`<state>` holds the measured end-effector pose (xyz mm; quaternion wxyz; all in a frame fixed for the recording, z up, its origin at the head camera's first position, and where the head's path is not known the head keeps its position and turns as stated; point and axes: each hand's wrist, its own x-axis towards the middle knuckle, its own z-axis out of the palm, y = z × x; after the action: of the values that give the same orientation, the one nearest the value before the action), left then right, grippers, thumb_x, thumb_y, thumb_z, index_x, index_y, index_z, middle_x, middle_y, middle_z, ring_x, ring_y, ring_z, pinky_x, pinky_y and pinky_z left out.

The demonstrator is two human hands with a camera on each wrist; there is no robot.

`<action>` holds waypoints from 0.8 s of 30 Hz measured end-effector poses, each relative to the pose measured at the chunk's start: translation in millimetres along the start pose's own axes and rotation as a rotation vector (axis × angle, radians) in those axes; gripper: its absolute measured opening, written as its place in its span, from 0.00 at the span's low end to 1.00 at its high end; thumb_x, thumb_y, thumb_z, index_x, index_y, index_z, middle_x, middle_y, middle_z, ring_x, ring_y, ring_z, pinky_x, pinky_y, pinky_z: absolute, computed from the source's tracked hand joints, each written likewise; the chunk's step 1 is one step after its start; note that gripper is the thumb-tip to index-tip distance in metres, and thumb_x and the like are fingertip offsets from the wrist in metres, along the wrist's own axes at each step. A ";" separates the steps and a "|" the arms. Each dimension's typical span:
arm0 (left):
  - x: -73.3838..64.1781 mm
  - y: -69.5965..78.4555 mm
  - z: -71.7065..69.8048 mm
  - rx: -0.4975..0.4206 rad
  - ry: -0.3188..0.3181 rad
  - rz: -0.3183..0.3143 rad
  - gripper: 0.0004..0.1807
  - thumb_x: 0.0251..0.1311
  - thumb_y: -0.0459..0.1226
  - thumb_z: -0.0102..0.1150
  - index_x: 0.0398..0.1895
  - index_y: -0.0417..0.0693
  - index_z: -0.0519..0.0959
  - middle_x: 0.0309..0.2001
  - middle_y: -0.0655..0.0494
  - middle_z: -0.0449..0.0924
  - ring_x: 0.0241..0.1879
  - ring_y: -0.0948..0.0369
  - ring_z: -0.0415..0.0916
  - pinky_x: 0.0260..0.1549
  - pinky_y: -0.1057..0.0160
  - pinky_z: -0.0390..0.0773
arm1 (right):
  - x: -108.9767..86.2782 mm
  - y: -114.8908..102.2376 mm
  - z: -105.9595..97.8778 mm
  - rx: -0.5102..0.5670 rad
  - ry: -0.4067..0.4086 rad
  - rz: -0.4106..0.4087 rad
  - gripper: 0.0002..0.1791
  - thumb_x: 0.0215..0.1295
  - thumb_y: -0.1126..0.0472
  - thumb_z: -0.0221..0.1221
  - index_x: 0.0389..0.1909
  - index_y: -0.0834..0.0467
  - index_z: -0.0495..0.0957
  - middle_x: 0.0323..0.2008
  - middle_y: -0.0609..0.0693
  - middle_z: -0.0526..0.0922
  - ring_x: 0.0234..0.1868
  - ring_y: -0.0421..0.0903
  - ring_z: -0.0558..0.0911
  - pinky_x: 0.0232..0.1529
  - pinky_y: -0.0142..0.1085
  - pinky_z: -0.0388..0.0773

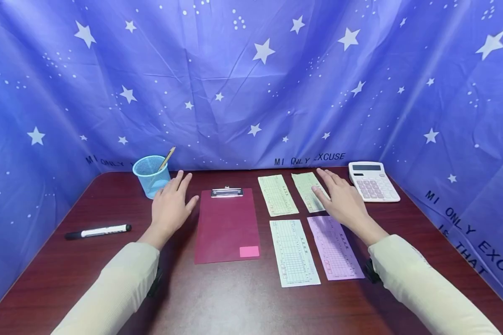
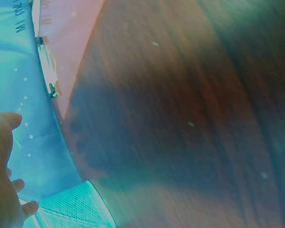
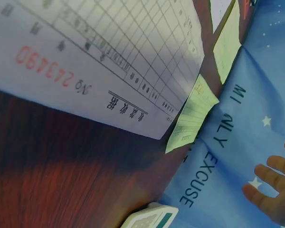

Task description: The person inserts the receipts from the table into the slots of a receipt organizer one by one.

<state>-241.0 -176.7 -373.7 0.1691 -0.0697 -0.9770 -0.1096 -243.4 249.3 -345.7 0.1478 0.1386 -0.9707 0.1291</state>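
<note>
My left hand point(image 1: 170, 204) hovers with spread fingers between the blue mesh pen cup point(image 1: 152, 179) and a dark red clipboard point(image 1: 227, 225). Nothing is in it; the left wrist view shows its fingers point(image 2: 4, 142) beside the cup. Over on the right, my right hand point(image 1: 343, 200) is held out, fingers extended, above the receipt slips. It partly covers a green slip point(image 1: 308, 188) and the top of a purple slip point(image 1: 337, 251). Another green slip point(image 1: 278, 195) and a whitish slip point(image 1: 294, 253) lie to its left. The right hand holds nothing either.
A white calculator point(image 1: 374, 181) sits at the back right. The cup contains a pencil point(image 1: 166, 158). At the left lies a black-and-white marker point(image 1: 98, 231). A pink label point(image 1: 249, 251) is on the clipboard's lower corner. Blue starry curtain point(image 1: 218, 116) encloses the table's back and sides.
</note>
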 end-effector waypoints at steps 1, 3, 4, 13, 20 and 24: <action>1.3 1.5 -0.2 -0.007 0.009 0.003 0.37 0.68 0.47 0.61 0.76 0.43 0.63 0.76 0.38 0.59 0.71 0.41 0.62 0.64 0.36 0.64 | -1.3 -1.6 -1.1 0.012 0.012 -0.004 0.34 0.79 0.46 0.50 0.77 0.58 0.59 0.71 0.67 0.65 0.67 0.70 0.68 0.60 0.64 0.68; 3.9 4.8 -0.4 -0.021 0.016 0.008 0.36 0.67 0.47 0.63 0.74 0.43 0.66 0.74 0.37 0.62 0.70 0.41 0.64 0.62 0.36 0.67 | -4.1 -5.3 -2.9 0.041 0.032 -0.003 0.33 0.79 0.45 0.51 0.76 0.58 0.61 0.69 0.66 0.68 0.65 0.69 0.71 0.59 0.64 0.69; 5.1 6.6 -0.5 -0.029 0.016 0.010 0.36 0.67 0.47 0.64 0.74 0.42 0.67 0.73 0.37 0.63 0.69 0.40 0.65 0.61 0.36 0.68 | -5.7 -7.9 -3.9 0.058 0.041 0.000 0.32 0.78 0.46 0.52 0.75 0.57 0.63 0.68 0.65 0.69 0.65 0.68 0.72 0.57 0.64 0.70; 14.7 22.4 6.3 -0.096 -0.010 -0.009 0.34 0.64 0.48 0.68 0.70 0.44 0.72 0.68 0.38 0.71 0.65 0.41 0.70 0.55 0.40 0.74 | -20.3 -25.3 -0.5 0.282 0.044 0.040 0.32 0.70 0.49 0.63 0.69 0.60 0.71 0.59 0.64 0.78 0.55 0.63 0.81 0.49 0.58 0.78; 19.9 32.8 15.4 -0.204 -0.050 -0.064 0.35 0.61 0.48 0.71 0.69 0.46 0.74 0.66 0.42 0.74 0.65 0.43 0.70 0.53 0.41 0.76 | -31.1 -35.0 8.0 0.456 -0.066 0.110 0.32 0.67 0.50 0.67 0.65 0.62 0.74 0.56 0.64 0.81 0.54 0.62 0.83 0.51 0.55 0.79; 21.4 36.3 20.1 -0.264 -0.072 -0.078 0.34 0.61 0.48 0.72 0.68 0.47 0.75 0.66 0.42 0.74 0.67 0.44 0.70 0.53 0.39 0.76 | -35.9 -39.4 10.1 0.539 -0.140 0.186 0.32 0.65 0.48 0.68 0.64 0.62 0.76 0.58 0.63 0.81 0.53 0.58 0.85 0.48 0.48 0.81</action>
<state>-261.0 -134.7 -377.9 0.1191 -0.0571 -0.9615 -0.2411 -200.9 218.1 -358.4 0.0257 0.0920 -0.9178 0.3853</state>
